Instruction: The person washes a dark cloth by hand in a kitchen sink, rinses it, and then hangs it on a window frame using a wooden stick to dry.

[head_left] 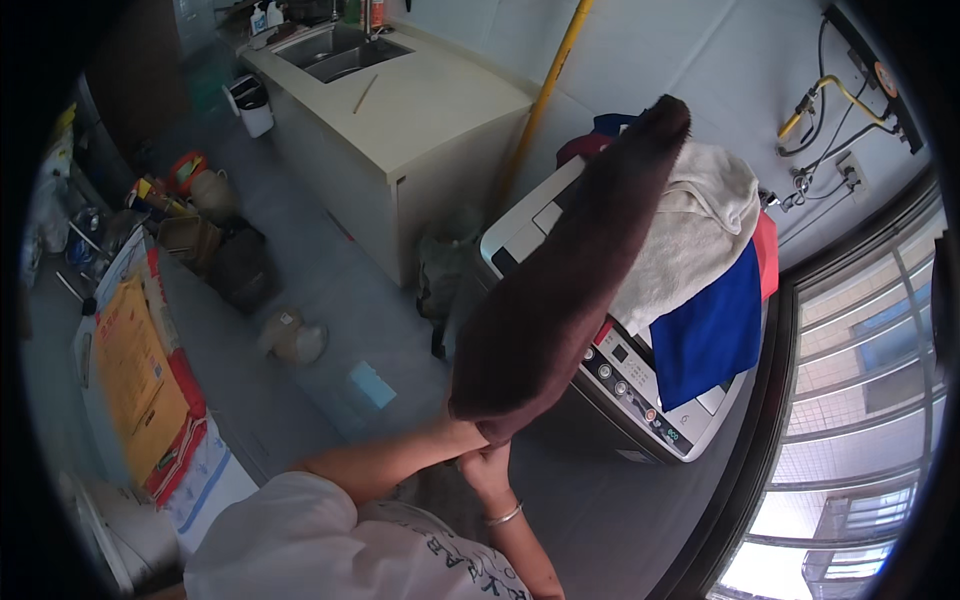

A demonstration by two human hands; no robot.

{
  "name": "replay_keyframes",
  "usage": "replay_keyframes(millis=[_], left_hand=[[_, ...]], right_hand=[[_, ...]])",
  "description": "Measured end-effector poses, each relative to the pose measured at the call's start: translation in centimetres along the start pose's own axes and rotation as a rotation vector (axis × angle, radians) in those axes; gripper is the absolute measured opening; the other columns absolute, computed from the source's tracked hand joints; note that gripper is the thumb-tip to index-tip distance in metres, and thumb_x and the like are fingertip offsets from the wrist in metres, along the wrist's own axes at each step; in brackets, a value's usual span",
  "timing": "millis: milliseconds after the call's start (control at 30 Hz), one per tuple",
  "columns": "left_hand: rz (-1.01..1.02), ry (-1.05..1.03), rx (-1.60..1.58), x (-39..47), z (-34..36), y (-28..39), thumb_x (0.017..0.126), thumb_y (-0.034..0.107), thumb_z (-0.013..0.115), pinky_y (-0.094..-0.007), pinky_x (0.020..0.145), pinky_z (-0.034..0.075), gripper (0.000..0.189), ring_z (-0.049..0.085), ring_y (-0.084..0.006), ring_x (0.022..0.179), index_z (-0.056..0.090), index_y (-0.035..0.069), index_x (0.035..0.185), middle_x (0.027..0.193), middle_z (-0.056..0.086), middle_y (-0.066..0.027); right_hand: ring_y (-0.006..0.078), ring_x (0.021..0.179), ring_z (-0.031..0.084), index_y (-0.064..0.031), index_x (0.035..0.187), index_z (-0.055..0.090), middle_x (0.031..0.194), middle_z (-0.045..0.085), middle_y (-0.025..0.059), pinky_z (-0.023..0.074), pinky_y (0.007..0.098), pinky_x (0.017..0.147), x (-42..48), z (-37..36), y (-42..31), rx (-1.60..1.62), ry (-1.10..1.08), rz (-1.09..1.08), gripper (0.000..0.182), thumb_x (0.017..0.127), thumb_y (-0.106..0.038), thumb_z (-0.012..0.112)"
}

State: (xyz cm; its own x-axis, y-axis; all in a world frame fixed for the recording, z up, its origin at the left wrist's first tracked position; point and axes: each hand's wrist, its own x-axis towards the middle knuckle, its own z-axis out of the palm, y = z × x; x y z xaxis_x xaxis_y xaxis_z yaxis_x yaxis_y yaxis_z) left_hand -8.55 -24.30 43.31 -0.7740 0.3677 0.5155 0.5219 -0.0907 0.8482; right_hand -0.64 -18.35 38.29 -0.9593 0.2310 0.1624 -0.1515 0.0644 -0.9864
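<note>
A dark brown plush cloth (547, 307), long and tube-like, stretches from near my body up across the middle of the view. My left forearm (397, 457) runs into its lower end. The left hand itself is hidden by the cloth. At the lower hem, my right hand (484, 465) grips the fabric, with a bracelet at the wrist. The cloth's far end rises over a top-loading washing machine (630, 409). On the machine lie a grey-beige towel (697, 202), a blue cloth (712, 322) and a maroon cloth (581, 150) at the back.
Left of the machine is a counter (457, 105) with a double sink (337, 52) and a yellow pipe (551, 82) behind it. A barred window (855, 420) borders the right. Bags and a white bin (251, 105) stand on the floor; an orange packet (142, 367) lies left.
</note>
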Motion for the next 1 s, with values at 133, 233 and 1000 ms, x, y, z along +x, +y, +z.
replay_keyframes(millis=[133,233,1000], left_hand=[[0.047,0.154,0.208,0.3,-4.0,1.7,0.071,0.027,0.076,-0.0371,0.087,0.045,0.059,0.058,-0.0288,0.1,0.051,0.003,0.12,0.112,0.057,-0.0148],[0.0,0.277,0.371,0.1,-6.3,3.3,0.059,0.026,0.084,-0.0385,0.092,0.043,0.074,0.055,-0.0308,0.105,0.051,0.005,0.121,0.117,0.055,-0.0142],[-0.409,0.666,-0.029,19.8,-37.8,-3.3,0.066,0.015,0.079,-0.0325,0.089,0.044,0.064,0.056,-0.0201,0.107,0.05,0.001,0.122,0.118,0.056,-0.0124]], right_hand=[[0.0218,0.093,0.061,-0.0012,0.102,0.06,0.097,0.063,0.011,0.0466,0.0308,0.078,2.1,1.9,-2.2,0.109,-0.163,0.024,0.032,0.07,0.001,0.066],[0.0215,0.099,0.059,-0.0013,0.108,0.057,0.105,0.061,0.0112,0.0454,0.0312,0.082,2.2,4.6,-1.5,0.227,-0.232,-0.034,0.037,0.072,0.0,0.067],[0.0185,0.115,0.051,-0.0012,0.121,0.052,0.124,0.055,0.0108,0.0398,0.0308,0.095,29.4,33.2,-0.8,0.006,-0.609,0.001,0.047,0.078,-0.011,0.068]])
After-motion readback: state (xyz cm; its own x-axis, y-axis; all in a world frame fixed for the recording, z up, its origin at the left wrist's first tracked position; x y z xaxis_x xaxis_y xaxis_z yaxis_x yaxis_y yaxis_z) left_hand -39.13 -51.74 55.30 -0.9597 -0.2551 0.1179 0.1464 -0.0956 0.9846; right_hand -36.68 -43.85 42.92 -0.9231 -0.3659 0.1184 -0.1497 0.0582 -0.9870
